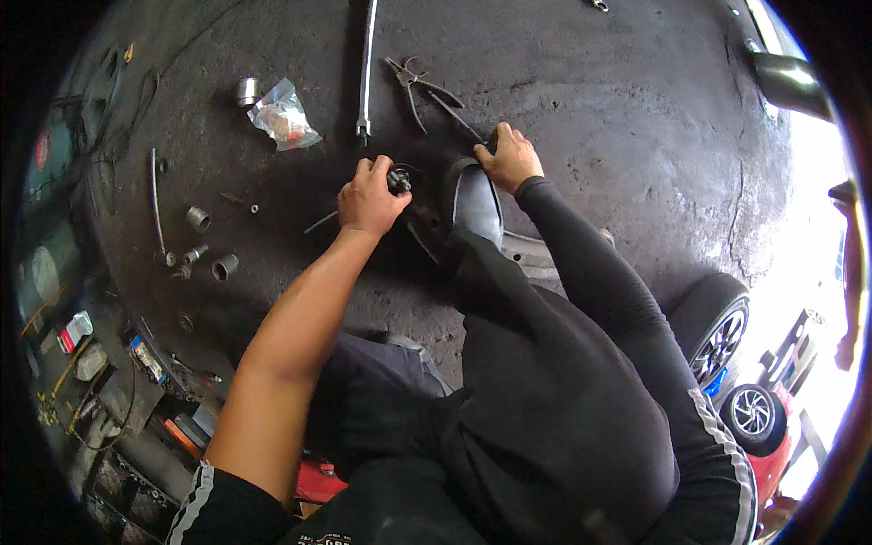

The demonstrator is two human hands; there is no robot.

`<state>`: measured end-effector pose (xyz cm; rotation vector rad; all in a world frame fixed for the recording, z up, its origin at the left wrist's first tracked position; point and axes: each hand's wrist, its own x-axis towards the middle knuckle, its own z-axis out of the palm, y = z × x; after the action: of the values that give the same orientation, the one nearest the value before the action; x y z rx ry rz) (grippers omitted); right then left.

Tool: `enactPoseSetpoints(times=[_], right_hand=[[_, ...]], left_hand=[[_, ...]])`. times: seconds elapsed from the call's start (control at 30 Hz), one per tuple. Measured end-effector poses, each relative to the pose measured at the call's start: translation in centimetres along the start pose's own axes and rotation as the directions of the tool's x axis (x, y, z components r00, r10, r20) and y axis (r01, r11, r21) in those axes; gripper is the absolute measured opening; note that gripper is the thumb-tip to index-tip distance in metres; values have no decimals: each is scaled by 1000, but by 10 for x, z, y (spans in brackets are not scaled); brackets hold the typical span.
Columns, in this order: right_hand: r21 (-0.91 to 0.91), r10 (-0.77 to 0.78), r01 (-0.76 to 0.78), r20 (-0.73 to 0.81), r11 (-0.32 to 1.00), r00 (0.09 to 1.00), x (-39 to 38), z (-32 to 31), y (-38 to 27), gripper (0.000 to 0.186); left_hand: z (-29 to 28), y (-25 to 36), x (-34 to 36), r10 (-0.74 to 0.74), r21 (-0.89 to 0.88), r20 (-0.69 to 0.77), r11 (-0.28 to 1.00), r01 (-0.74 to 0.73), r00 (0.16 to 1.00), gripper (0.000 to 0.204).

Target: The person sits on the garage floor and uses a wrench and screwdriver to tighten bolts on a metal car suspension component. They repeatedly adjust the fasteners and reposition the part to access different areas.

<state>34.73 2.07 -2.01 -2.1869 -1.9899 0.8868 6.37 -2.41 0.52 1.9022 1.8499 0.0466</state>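
Note:
My left hand (368, 200) is closed round a small dark metal part (400, 180), its end showing beside the thumb. My right hand (510, 159), closed too, grips the dark handle of a thin-shafted tool like a screwdriver (465, 124); the shaft points up and left along the floor. Just past its tip lie pliers (413, 86) with spread handles. A long metal bar (367, 77) lies on the floor beyond my left hand. Beside that hand a thin rod (320, 222) sticks out; I cannot tell whether it belongs to the held part.
Left on the dark floor (627, 118) are a clear plastic bag (284, 116), a shiny socket (247, 91), more sockets (224, 266) and a slim bar (156, 200). My grey shoe (477, 204) stands between my hands. Wheels (718, 331) stand at right; tools and boxes (148, 359) crowd the lower left.

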Motion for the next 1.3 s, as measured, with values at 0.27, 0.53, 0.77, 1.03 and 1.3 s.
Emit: enactPoseSetpoints(times=[0.27, 0.53, 0.77, 1.03, 1.3], right_hand=[[-18, -140, 143, 120, 990, 983, -8, -24, 20, 37], [260, -203, 147, 203, 954, 958, -121, -85, -22, 44], [240, -143, 74, 283, 968, 948, -124, -75, -49, 36], [269, -106, 43, 225, 962, 968, -132, -62, -54, 37], [253, -63, -1, 245, 968, 967, -138, -59, -63, 34]], left_hand=[[12, -2, -5, 39, 45, -71, 998, -36, 997, 53], [11, -6, -5, 37, 40, -29, 999, -36, 999, 47], [8, -5, -5, 50, 54, -29, 997, -49, 998, 44], [6, 0, -4, 51, 88, -13, 995, -50, 999, 50], [-17, -4, 1, 155, -86, -21, 984, -157, 988, 43]])
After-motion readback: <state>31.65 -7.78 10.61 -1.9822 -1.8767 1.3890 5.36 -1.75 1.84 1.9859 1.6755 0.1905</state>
